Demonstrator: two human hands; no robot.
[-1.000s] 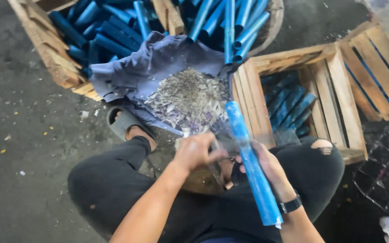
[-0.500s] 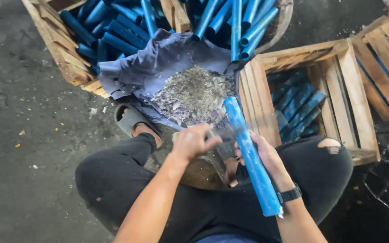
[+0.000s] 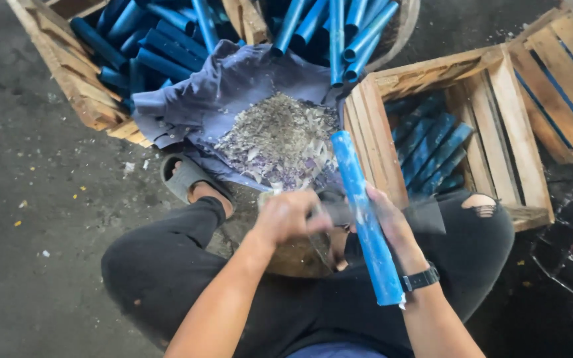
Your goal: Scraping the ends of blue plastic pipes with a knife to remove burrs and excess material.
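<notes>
Right hand [image 3: 387, 225] grasps 1 blue tube [image 3: 364, 215], barely shifted from a second ago. Left hand [image 3: 291, 215] stays clenched on a dark blade-like tool [image 3: 331, 213], so trimming seems ongoing

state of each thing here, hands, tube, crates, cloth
left hand: closed on a tool, kind unclear
right hand: gripping blue tube
blue tube: held slanted over the lap
right crate: part filled with tubes
left crate: filled with tubes
grey cloth: spread, shavings piled on it
</notes>
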